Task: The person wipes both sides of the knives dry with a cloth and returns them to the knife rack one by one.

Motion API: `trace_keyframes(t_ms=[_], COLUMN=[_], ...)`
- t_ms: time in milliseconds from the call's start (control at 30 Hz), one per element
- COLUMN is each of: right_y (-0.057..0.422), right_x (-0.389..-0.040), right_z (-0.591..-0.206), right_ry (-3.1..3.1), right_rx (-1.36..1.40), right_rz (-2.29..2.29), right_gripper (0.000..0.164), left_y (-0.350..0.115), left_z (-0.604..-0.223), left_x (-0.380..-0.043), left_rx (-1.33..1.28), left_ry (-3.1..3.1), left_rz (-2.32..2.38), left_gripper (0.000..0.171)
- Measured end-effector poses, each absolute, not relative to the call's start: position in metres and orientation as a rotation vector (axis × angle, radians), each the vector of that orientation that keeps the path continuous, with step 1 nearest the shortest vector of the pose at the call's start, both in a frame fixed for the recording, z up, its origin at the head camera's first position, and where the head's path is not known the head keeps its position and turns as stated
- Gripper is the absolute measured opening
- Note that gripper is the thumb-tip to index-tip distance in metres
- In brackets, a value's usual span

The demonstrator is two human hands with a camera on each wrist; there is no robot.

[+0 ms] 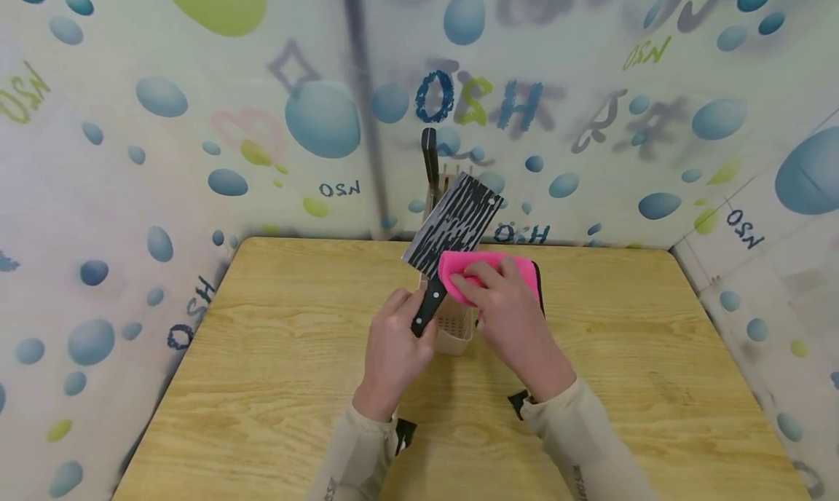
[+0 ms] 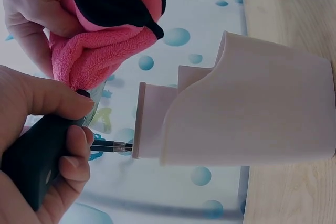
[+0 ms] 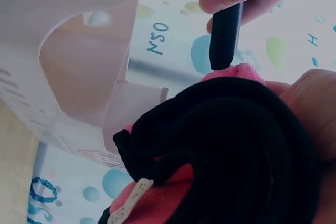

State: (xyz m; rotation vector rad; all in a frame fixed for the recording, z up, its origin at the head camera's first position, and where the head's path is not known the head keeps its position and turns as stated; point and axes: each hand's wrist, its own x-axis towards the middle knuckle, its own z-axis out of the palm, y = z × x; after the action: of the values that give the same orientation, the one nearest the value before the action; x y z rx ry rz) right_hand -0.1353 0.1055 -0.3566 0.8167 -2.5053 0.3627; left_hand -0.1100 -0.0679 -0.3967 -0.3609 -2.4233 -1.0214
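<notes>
A cleaver (image 1: 452,224) with a black-and-silver streaked blade is held up, tilted to the upper right. My left hand (image 1: 398,341) grips its black handle (image 2: 44,153), thumb along the top in the left wrist view. In my right hand (image 1: 514,319) is a pink cloth (image 1: 491,268) with a black edge, pinched against the blade's lower part near the handle. The right wrist view shows the cloth's black trim (image 3: 231,129) bunched up close to the handle's end. The blade is mostly hidden in both wrist views.
Behind and below the cleaver stands a pale knife holder (image 1: 454,341) with perforated sides. A black-handled knife (image 1: 430,155) sticks up from it. The wooden table (image 1: 275,384) extends to a patterned wall (image 1: 295,210).
</notes>
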Motion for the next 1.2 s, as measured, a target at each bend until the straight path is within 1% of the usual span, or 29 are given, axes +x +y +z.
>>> trace_keyframes(t_ms=[233, 433, 667, 867, 1200], right_y=[0.112, 0.121, 0.13, 0.137, 0.147], right_x=[-0.142, -0.155, -0.17, -0.183, -0.201], right_z=[-0.351, -0.348, -0.345, -0.341, -0.335], right_ry=[-2.47, -2.464, -2.489, -2.476, -2.509], right_rx=[0.81, 0.805, 0.765, 0.746, 0.66], right_rz=[0.318, 0.262, 0.271, 0.255, 0.236], right_gripper=[0.051, 0.052, 0.048, 0.05, 0.05], left_y=[-0.067, -0.066, -0.065, -0.066, -0.067], left_z=[-0.396, -0.397, -0.397, -0.397, -0.397], left_x=[-0.11, -0.109, -0.107, -0.107, -0.104], left_rx=[-0.393, -0.394, -0.389, -0.395, -0.408], left_ry=[-2.412, -2.414, -2.422, -2.414, -2.408], left_rz=[-0.955, -0.944, -0.953, -0.958, -0.951], left_gripper=[0.035, 0.035, 0.034, 0.035, 0.039])
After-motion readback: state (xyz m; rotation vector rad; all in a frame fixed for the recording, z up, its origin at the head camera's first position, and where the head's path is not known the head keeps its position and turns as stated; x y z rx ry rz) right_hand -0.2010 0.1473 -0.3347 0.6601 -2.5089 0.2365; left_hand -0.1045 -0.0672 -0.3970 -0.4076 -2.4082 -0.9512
